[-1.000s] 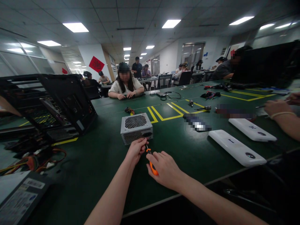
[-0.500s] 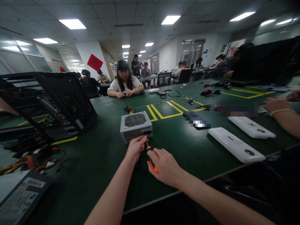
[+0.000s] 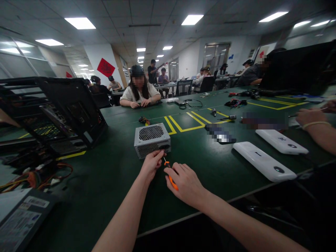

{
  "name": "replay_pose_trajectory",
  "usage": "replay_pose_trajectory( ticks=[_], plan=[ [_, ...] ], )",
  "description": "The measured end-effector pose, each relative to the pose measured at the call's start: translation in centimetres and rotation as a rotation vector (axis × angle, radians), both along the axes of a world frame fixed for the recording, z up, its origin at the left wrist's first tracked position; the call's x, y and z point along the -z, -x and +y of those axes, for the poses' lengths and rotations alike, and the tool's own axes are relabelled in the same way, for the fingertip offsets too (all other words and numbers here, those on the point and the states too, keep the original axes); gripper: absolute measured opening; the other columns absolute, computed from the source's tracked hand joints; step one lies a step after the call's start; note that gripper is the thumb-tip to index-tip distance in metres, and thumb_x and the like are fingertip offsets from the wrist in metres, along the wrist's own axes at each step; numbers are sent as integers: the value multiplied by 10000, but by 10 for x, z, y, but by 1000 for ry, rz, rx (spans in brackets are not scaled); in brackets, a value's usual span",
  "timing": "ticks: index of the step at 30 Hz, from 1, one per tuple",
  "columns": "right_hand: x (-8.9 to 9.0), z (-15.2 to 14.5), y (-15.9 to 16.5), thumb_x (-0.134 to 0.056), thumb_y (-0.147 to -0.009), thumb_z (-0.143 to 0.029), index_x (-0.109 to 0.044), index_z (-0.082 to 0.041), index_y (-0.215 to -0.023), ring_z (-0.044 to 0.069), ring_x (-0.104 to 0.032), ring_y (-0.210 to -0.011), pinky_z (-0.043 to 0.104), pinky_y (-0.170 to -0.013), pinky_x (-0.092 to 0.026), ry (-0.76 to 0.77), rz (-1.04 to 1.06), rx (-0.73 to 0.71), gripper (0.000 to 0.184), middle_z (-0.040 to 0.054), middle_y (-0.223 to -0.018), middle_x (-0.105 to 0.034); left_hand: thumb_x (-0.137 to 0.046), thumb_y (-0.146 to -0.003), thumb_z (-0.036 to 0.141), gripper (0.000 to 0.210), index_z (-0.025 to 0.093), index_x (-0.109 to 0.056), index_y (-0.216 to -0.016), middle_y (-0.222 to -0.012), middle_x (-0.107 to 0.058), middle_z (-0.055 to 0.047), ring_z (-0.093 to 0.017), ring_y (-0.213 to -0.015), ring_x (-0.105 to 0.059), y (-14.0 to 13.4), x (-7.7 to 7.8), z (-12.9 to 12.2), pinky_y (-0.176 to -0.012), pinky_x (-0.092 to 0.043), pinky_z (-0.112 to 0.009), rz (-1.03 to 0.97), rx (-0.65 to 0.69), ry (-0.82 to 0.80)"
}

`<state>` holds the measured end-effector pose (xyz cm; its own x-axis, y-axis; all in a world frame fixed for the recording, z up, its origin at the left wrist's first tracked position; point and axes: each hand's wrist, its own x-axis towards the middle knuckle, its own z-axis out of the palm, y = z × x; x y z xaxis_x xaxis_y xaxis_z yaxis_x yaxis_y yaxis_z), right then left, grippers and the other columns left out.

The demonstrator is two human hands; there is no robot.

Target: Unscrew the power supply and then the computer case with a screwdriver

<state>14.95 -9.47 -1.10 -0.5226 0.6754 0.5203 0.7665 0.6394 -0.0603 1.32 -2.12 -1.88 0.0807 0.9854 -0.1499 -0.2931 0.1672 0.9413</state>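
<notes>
My right hand (image 3: 186,182) is wrapped round a screwdriver (image 3: 173,183) with an orange and black handle, its thin shaft pointing up and away to the left. At the shaft's tip, the fingers of my left hand (image 3: 151,164) are pinched together; whatever lies between them is too small to make out. Just beyond both hands sits a grey computer power supply (image 3: 152,134) with a honeycomb-grille top, standing on the green table (image 3: 115,182). My left fingertips are in front of its lower right corner; I cannot tell whether they touch it. A cable bundle (image 3: 144,120) emerges behind it.
On the left are an open black computer case (image 3: 76,112), loose cables (image 3: 34,176) and another power supply (image 3: 23,217). Two white devices (image 3: 265,161) and a blurred dark object (image 3: 219,133) lie right. A co-worker's hand (image 3: 311,117) shows at right; another person (image 3: 140,92) sits opposite.
The whole view has shifted slightly upward. My right hand and the screwdriver handle have turned a little; the left hand keeps its pinch by the tip.
</notes>
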Motion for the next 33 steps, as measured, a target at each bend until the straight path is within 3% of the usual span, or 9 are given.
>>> replay_pose_trajectory(
  ticks=[4, 7, 11, 17, 23, 29, 33],
  plan=[
    [1, 0, 0, -405, -789, -190, -519, -152, -939, 152, -434, -696, 279, -647, -314, -37, -5, 10, 193, 50, -775, -479, -643, -610, 331, 270, 96, -511, -624, -383, -339, 83, 14, -294, -228, 0, -1, -1, -312, -100, -132, 35, 17, 46],
    [1, 0, -1, -425, -769, -176, -535, -166, -871, 149, -427, -685, 279, -634, -302, -55, -30, 3, 151, 46, -770, -472, -641, -617, 327, 265, 98, -508, -609, -347, -308, 89, 12, -285, -217, 1, 0, 0, -313, -88, -136, 46, 27, 49],
    [0, -1, -1, -439, -759, -174, -540, -186, -893, 154, -430, -710, 279, -641, -313, -13, -57, -34, 169, 48, -804, -469, -623, -646, 233, 181, 78, -531, -632, -380, -354, 71, 15, -300, -232, 2, 1, 2, -306, -98, -129, -14, 5, 37],
    [1, -2, 0, -436, -777, -349, -477, -144, -1032, 171, -454, -741, 302, -679, -345, 68, 31, -64, 330, 66, -831, -495, -586, -666, 109, 62, 58, -551, -671, -594, -542, -22, 31, -327, -247, 2, 0, 3, -286, -126, -120, -105, -29, 48],
    [1, -2, -1, -392, -799, -231, -512, -163, -934, 138, -441, -661, 271, -630, -329, 53, -1, -36, 194, 38, -764, -488, -603, -670, 135, 154, 63, -512, -568, -480, -456, 19, 31, -319, -234, 0, -2, 4, -283, -126, -111, -98, -28, 100],
    [1, -4, -1, -396, -789, -213, -526, -169, -914, 161, -453, -716, 290, -643, -342, 5, -31, 31, 186, 59, -800, -483, -571, -702, 134, 182, 67, -500, -549, -407, -387, 45, 25, -304, -230, 0, -4, 5, -281, -121, -108, -64, -9, 138],
    [5, -8, 0, -422, -766, -183, -486, -145, -983, 177, -478, -788, 310, -702, -385, 102, 80, -11, 229, 75, -857, -508, -583, -692, 133, 178, 71, -489, -554, -441, -431, 27, 27, -310, -245, 0, -4, 6, -283, -126, -107, -54, -10, 142]
  ],
)
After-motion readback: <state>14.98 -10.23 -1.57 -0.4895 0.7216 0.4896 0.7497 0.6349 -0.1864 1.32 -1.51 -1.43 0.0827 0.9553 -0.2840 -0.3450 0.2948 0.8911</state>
